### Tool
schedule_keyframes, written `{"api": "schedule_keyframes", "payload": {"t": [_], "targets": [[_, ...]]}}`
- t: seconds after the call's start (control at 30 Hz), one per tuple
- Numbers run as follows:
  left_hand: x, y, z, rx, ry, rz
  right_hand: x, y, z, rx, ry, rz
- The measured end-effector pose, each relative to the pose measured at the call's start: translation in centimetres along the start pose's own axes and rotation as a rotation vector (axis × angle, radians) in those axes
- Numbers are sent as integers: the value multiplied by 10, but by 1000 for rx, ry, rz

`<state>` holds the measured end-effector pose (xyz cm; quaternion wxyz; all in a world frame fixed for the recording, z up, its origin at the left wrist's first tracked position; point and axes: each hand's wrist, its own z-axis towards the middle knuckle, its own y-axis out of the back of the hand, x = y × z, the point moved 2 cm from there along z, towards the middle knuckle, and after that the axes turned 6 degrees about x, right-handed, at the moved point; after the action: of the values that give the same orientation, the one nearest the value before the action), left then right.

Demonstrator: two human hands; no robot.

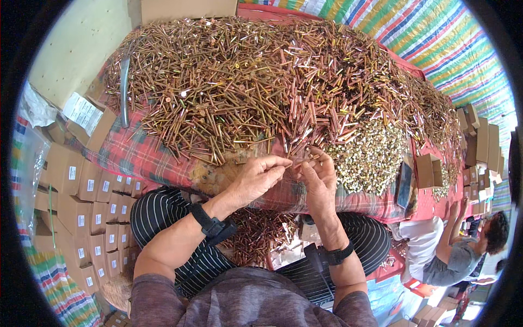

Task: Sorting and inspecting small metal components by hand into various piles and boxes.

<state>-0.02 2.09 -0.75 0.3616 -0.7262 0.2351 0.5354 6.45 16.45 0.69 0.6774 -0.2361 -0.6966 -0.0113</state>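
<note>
My left hand (260,175) is closed in a pinch, fingertips turned toward the right hand; anything in it is too small to make out. My right hand (318,177) has its fingers curled in just beside it, around something small I cannot make out. Both hands hover over the near edge of a table covered with a red plaid cloth (147,150). Just beyond them lie long yellow-brass bolts (218,103) in a wide heap and copper-coloured metal tubes (313,103). To the right of my right hand spreads a pile of small brassy nuts (373,161).
Stacked cardboard boxes (81,191) stand at the left. A curved metal strip (125,92) rests at the heap's left end. An open carton (429,171) and a dark block (404,185) sit on the right. More metal parts (256,237) lie below between my knees. Another person (457,261) sits at far right.
</note>
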Motion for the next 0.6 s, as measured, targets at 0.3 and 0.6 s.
{"api": "schedule_keyframes", "payload": {"t": [0.3,0.6], "targets": [[-4,-3,-4,-32,-77,118,-10,0,-5,-74,-36,134],[0,-1,-3,-20,-35,-99,-15,1,-8,-67,-152,370]]}}
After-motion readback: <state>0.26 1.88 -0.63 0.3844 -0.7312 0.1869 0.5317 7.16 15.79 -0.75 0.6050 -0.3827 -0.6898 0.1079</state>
